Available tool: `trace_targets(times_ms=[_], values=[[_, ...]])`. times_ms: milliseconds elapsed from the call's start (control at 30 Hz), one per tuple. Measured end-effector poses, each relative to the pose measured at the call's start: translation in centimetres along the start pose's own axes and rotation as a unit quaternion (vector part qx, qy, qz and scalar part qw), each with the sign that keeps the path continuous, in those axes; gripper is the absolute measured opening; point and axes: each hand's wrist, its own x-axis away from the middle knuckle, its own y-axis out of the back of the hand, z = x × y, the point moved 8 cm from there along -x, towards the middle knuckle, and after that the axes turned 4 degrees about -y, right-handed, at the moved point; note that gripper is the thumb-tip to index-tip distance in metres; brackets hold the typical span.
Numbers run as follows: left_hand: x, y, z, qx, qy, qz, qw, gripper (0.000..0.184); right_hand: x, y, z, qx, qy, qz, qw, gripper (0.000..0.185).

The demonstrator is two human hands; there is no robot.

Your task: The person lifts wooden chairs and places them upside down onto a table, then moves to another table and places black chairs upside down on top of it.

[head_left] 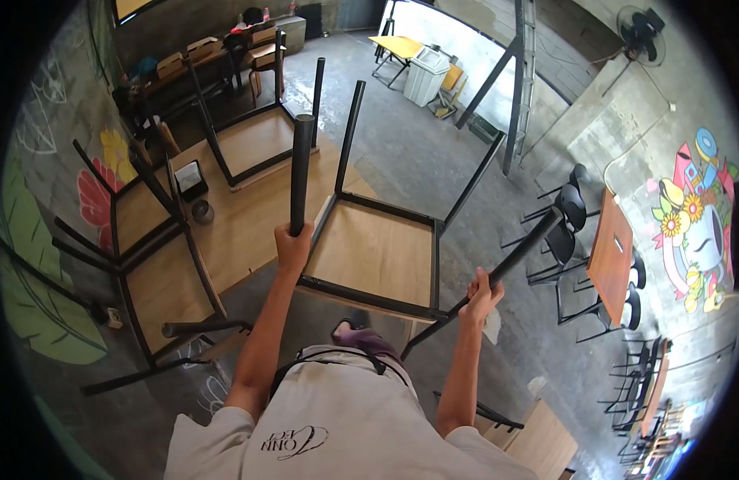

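An upside-down chair (376, 252) with a wooden seat and black metal frame is tilted in front of me, its legs pointing up and outward. My left hand (293, 240) is wrapped round the base of its near left leg. The near right leg is in the closed grip of my right hand (483, 298). The seat overlaps the right edge of a wooden table (233, 232) in this view; whether it touches the tabletop I cannot tell. Similar upturned chairs rest at the table's back (261, 144) and left side (169, 288).
A napkin box (192, 180) and a dark cup (202, 211) stand on the table. To the right are black chairs (561, 240) round an orange-brown table (611, 256). A ladder (523, 88) and a grey bin (425, 76) stand further back. Another wooden table (541, 440) is at lower right.
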Motion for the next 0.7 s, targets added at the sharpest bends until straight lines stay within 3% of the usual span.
trace_targets(times_ms=[467,700], values=[[-4.6,0.6,6.6,0.020,0.020,-0.029,0.999,0.036,-3.4,-4.6,-5.8,-0.007,-0.012,-0.018,1.000,0.020],[-8.4,-0.4,8.4,-0.008,0.031,-0.013,0.999,0.035,-5.8,-7.0,-8.3,-0.017,-0.050,-0.002,0.999,0.029]])
